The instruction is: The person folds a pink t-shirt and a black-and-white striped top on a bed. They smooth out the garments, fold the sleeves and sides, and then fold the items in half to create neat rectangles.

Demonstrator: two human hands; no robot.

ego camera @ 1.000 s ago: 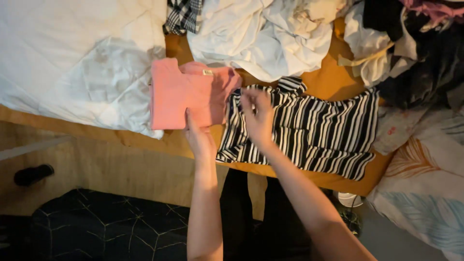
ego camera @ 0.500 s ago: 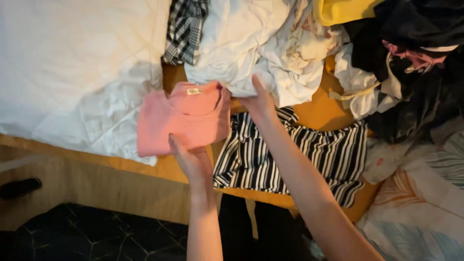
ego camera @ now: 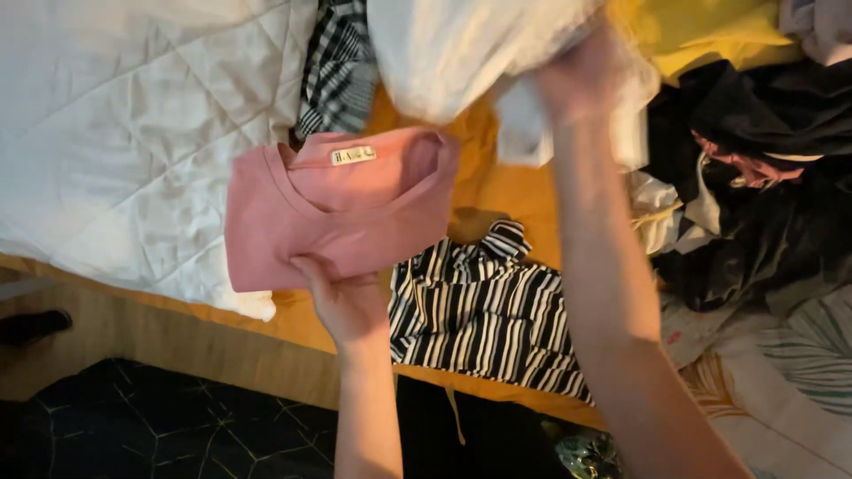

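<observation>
Your folded pink top (ego camera: pixel 342 208) sits near the middle, lifted over the orange sheet (ego camera: pixel 484 191). Your left hand (ego camera: pixel 346 302) is closed on its near edge, thumb on top. It looks light and floppy, so support the fold from underneath. Your right hand (ego camera: pixel 577 84), farther right, is clenched in a white garment (ego camera: pixel 470 53), above the striped top (ego camera: pixel 488 310).

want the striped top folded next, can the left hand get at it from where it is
Probably yes, once freed. The left hand holds the folded pink shirt, and the striped top lies flat and uncovered just beside it on the orange sheet. The right hand is up in the white cloth.
</observation>
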